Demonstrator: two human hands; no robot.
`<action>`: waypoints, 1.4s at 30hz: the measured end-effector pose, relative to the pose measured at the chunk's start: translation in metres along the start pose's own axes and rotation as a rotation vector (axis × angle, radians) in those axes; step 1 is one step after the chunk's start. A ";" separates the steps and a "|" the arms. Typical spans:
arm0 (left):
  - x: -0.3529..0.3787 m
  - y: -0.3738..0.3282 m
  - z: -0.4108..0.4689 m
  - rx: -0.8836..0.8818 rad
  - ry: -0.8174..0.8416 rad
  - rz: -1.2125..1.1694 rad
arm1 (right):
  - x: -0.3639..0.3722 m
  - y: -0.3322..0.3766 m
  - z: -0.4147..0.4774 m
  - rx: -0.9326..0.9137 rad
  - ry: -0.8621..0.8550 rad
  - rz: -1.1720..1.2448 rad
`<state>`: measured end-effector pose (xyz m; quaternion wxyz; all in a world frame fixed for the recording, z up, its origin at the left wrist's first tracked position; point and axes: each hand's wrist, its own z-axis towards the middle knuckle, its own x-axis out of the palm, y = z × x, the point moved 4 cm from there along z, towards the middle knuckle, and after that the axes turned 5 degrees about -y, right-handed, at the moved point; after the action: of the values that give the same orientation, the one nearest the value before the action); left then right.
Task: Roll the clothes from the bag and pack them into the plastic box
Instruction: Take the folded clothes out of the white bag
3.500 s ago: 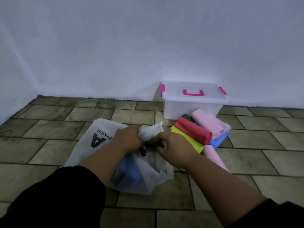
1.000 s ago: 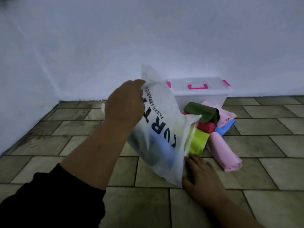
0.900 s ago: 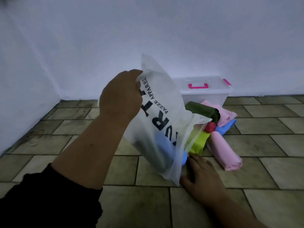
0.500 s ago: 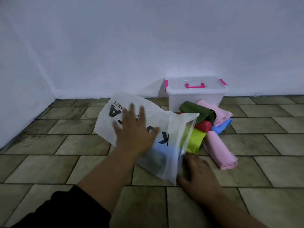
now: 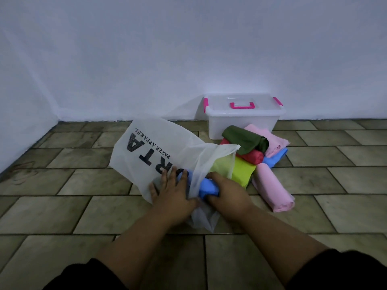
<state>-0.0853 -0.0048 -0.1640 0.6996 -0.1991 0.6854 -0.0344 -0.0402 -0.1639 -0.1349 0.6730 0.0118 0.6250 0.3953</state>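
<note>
Your right hand (image 5: pixel 227 195) closes on the blue garment (image 5: pixel 206 188) at the mouth of the bag (image 5: pixel 167 147), centre frame. Your left hand (image 5: pixel 173 195) lies flat, fingers spread, pinning the bag. The garment looks soft, light and limp; gather a full bunch. The film looks slippery. The box (image 5: pixel 243 120), upper right, is lidded; contents unclear. The rolled clothes (image 5: pixel 249 149) lie before it.
</note>
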 end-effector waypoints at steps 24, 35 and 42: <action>-0.004 0.008 -0.008 0.006 -0.110 -0.189 | -0.013 0.023 0.004 0.062 0.213 0.135; -0.015 0.014 -0.013 -0.078 -0.232 -0.635 | 0.034 0.044 0.018 0.072 0.354 0.204; -0.005 0.000 -0.009 -0.006 -0.166 -0.440 | 0.020 0.021 0.015 0.243 0.122 0.379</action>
<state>-0.0945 -0.0054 -0.1593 0.7287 -0.3481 0.5655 -0.1674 -0.0402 -0.1314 -0.1382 0.5413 0.1860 0.6943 0.4363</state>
